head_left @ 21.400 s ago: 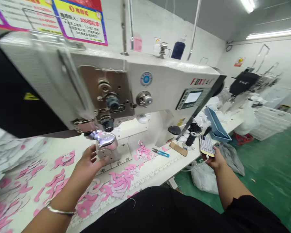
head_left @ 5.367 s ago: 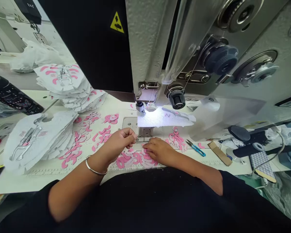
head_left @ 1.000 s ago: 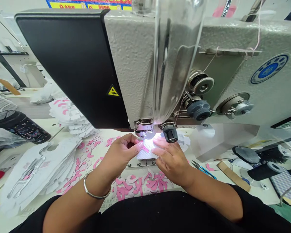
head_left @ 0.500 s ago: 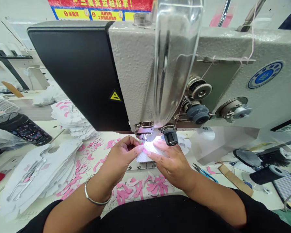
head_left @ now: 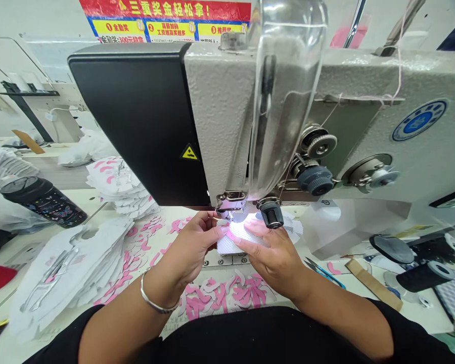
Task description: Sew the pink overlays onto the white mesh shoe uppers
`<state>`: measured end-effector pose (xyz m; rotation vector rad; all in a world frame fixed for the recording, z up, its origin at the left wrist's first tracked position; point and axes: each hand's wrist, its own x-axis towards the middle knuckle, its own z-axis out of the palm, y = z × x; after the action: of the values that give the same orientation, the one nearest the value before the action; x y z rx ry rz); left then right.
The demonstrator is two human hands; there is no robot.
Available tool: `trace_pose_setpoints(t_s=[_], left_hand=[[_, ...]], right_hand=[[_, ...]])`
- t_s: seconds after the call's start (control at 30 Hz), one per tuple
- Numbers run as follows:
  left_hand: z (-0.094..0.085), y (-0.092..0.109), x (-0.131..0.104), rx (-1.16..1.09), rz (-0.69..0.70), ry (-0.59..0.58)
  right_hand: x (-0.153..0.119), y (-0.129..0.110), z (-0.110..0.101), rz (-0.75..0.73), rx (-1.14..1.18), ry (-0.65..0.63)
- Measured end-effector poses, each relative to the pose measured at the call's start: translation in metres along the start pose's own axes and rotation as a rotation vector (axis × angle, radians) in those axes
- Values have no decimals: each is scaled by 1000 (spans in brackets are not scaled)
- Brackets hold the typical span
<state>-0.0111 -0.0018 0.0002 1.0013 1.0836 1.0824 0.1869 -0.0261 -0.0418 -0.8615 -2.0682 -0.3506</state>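
Mesh panel (head_left: pixel 238 241) lies lit under the presser foot (head_left: pixel 232 208). Left hand (head_left: pixel 191 247) pinches its near edge with a pink trim (head_left: pixel 226 233); right hand (head_left: pixel 273 253) presses fingers flat on it. Panel looks light, limp, likely to shift; best held at edges.

i am seated in a garment or shoe-parts sewing workshop. a large industrial sewing machine (head_left: pixel 326 126) fills the view in front of me. left of the machine, stacks of cut white fabric pieces (head_left: pixel 68 273) cover the worktable (head_left: pixel 413 316), and loose pink cutouts (head_left: pixel 227 296) lie just below it. above the machine hangs a printed bonus poster (head_left: pixel 163 20); far left of it stand more worktables.
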Motion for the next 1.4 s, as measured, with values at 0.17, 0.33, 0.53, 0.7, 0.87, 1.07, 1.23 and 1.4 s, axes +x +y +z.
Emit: trace_pose_setpoints(t_s=[0.17, 0.33, 0.53, 0.7, 0.87, 1.07, 1.23, 1.4], left_hand=[[-1, 2, 1, 61, -15, -95], [0, 3, 1, 105, -23, -118], [3, 0, -5, 197, 76, -34], [3, -3, -4, 204, 109, -16], [5, 0, -3, 197, 92, -19], [7, 1, -4, 159, 38, -28], [9, 4, 1, 132, 18, -28], [9, 5, 3, 128, 19, -33]], right_hand=[[0, 1, -2, 0, 1, -11], [1, 3, -2, -14, 28, 7], [2, 4, -1, -19, 43, 16], [2, 4, -3, -29, 40, 26], [4, 5, -4, -40, 58, 23], [3, 8, -5, -25, 89, -5], [3, 12, -2, 3, 90, 3], [6, 13, -2, 28, 97, -1]])
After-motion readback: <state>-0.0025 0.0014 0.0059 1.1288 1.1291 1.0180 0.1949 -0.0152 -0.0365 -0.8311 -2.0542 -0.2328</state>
